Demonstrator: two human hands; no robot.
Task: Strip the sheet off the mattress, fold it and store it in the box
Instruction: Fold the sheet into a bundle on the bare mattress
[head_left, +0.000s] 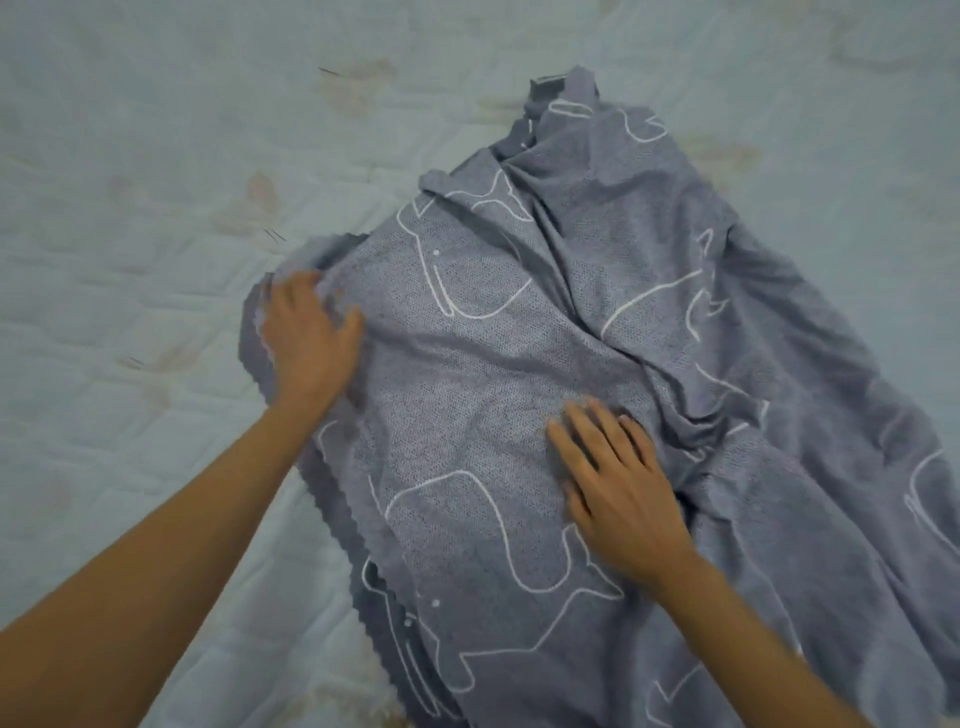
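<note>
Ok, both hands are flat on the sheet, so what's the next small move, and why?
Probably slide the right hand outward to the right, smoothing the sheet, while the left hand pins its left edge. The sheet lies loose on the mattress, but deep creases run along its right side, so it looks too rumpled for a clean fold.

Dim, even, bluish light with faint shadows and no glare; both hands are motion-blurred, and the wide-angle edges are soft.

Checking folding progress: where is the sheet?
Head view: the sheet lies bunched right of centre on the mattress, under the left hand and right hand.
</note>
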